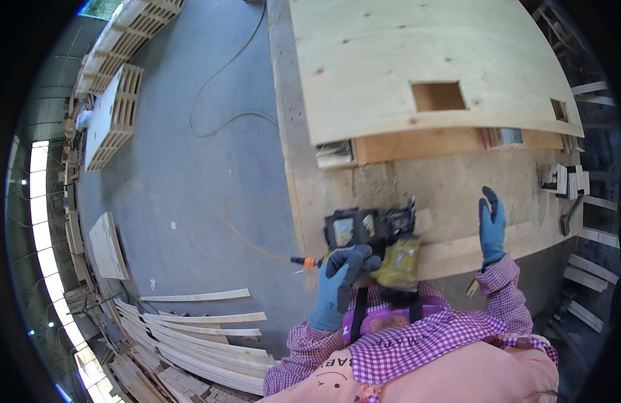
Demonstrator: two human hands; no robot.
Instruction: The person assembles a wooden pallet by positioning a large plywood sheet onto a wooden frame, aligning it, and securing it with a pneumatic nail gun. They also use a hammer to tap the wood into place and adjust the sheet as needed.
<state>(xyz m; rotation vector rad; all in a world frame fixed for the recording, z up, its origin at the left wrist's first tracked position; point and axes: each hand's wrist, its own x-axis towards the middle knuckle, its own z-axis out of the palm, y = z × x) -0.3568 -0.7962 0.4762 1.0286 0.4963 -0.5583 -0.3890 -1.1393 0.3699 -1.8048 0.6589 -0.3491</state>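
Observation:
My left hand (347,269), in a blue glove with dark grey fingers, is closed in front of my waist. Beside the fist, on its left, a tool's orange-and-black end (305,261) sticks out; the rest of it is hidden. Just beyond the fist is a bulky black item (351,228) with a pale label, and to the right is a yellow pouch (400,260), near black straps at my waist. My right hand (492,225), gloved alike, is raised over the bench to the right. Its fingers are stretched out, and nothing shows in them.
A large plywood panel (391,60) with rectangular cutouts lies raised on the bench (418,178). Wood blocks (567,180) and a hammer (571,216) are at the right. A thin hose (220,127) curves across the floor. Long slats (210,332) and stacked pallets (114,121) are at the left.

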